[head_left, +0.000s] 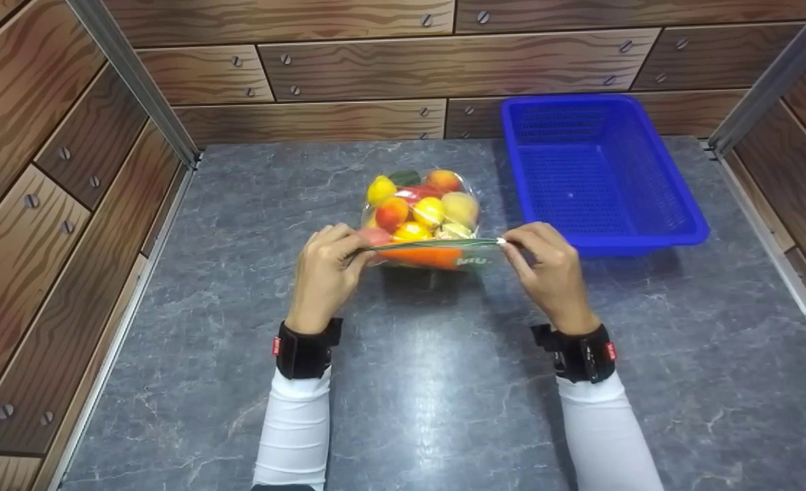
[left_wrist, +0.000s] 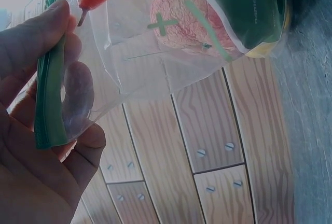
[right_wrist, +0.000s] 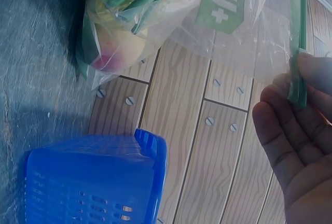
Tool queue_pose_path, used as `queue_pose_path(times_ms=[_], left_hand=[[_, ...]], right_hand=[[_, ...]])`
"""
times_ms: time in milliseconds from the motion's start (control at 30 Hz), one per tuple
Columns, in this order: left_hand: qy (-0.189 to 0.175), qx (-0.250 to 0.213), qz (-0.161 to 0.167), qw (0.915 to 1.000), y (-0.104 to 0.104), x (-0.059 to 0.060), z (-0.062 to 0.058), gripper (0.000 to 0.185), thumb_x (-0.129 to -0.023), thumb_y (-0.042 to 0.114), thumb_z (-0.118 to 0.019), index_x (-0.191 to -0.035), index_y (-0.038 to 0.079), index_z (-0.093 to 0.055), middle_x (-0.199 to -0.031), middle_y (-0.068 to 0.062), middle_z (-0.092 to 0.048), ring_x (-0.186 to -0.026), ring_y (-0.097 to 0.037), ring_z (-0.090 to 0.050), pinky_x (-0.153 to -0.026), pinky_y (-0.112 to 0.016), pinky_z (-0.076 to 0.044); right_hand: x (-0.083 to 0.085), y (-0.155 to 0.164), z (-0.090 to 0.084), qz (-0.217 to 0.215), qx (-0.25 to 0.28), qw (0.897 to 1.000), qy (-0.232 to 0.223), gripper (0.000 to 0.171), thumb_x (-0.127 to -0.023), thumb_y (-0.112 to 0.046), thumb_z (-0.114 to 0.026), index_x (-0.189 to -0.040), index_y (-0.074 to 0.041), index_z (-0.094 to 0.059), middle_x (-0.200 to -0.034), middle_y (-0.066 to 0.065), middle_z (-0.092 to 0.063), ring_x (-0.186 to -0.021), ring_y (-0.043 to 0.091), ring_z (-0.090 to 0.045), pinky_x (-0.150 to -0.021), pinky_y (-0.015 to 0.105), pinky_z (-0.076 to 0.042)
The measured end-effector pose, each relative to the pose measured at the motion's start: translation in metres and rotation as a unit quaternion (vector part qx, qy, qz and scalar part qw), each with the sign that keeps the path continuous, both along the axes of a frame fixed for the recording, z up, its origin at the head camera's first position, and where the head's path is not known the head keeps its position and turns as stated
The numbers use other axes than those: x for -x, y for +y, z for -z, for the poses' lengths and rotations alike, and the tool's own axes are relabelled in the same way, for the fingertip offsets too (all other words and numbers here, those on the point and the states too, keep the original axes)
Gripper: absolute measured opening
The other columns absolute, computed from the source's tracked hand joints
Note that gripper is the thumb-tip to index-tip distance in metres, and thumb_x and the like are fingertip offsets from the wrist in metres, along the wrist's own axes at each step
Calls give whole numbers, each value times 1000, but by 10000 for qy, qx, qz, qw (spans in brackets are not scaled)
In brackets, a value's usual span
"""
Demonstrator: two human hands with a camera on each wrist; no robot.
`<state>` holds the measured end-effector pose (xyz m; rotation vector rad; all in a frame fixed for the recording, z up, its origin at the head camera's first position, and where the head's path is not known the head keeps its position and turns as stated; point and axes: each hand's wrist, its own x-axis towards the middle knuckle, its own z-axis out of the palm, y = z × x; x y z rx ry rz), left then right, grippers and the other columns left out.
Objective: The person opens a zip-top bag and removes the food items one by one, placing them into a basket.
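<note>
A clear zip bag (head_left: pixel 479 261) with a green zip strip (head_left: pixel 437 243) along its top is full of fruit and vegetables. Inside show a carrot (head_left: pixel 420 257), yellow lemons (head_left: pixel 381 190), a pale peach (head_left: pixel 459 209) and several orange-red fruits. My left hand (head_left: pixel 324 273) pinches the left end of the strip between thumb and fingers. At the opposite end, my right hand (head_left: pixel 546 269) pinches the strip beside a small white piece (head_left: pixel 501 241). The strip runs taut between both hands. In the left wrist view, a wrinkled pink thing (left_wrist: pixel 171 24) presses against the plastic.
A blue plastic basket (head_left: pixel 621 242) with slotted walls stands at the back right, close to my right hand. Wood-patterned panels (head_left: pixel 355 75) enclose the grey marbled table (head_left: pixel 226 382) at the back and sides.
</note>
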<state>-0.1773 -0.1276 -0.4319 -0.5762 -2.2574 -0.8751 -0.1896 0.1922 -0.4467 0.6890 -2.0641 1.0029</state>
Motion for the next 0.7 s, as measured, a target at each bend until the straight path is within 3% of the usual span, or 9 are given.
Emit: queue_pose_path(times_ms=[233,700], left_hand=[[-56,-28,14,10000,-1,0,0,10,-80,11,-87,-83,6,-78,-81,-4,-67,-74,-23,-57,-66,-36,-45],[-16,41,-40,10000,-2,0,-1,12,-79,12,-87,-83,6,-77,-79,-4,-65,-73,-24,-57,-66,-37,-45]], right_hand=[[1,3,-1,21,44,10000,8,9,-84,7,-78,-91,5,-74,-87,16,-71,-82,32,-66,-86,24,-51],[1,7,-2,172,-20,9998,-50,9,-84,7,-78,-92,4,-75,-87,15,-71,-84,31,-66,-86,28,-52]])
